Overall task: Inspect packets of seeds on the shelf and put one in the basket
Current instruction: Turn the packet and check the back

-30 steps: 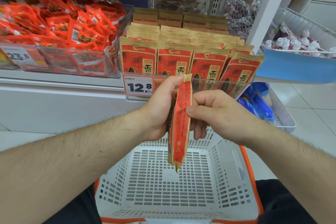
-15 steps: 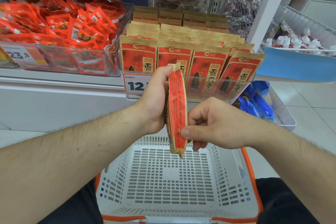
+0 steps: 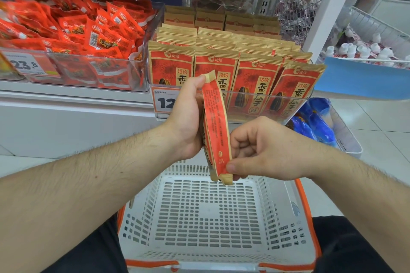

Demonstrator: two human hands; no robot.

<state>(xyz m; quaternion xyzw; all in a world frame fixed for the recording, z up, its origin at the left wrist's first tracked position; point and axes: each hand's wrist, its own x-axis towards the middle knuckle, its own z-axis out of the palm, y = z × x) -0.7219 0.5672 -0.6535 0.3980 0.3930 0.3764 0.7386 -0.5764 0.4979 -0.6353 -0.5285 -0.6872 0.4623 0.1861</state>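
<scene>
Seed packet (image 3: 216, 126) held edge-on at frame centre, above the white basket (image 3: 213, 215) and in front of the shelf tray (image 3: 230, 108) of matching packets. Left hand (image 3: 188, 117) wrapped round the upper half, thumb near the top seal; right hand (image 3: 264, 153) curled, pinching the bottom corner between thumb and forefinger.

To inspect well: rotate until a printed face squares to the eye, keeping the lower pinch light so paper stays uncreased. Possibly side-panel text showing now; too small to read. Then lower straight into the basket, releasing low.
</scene>
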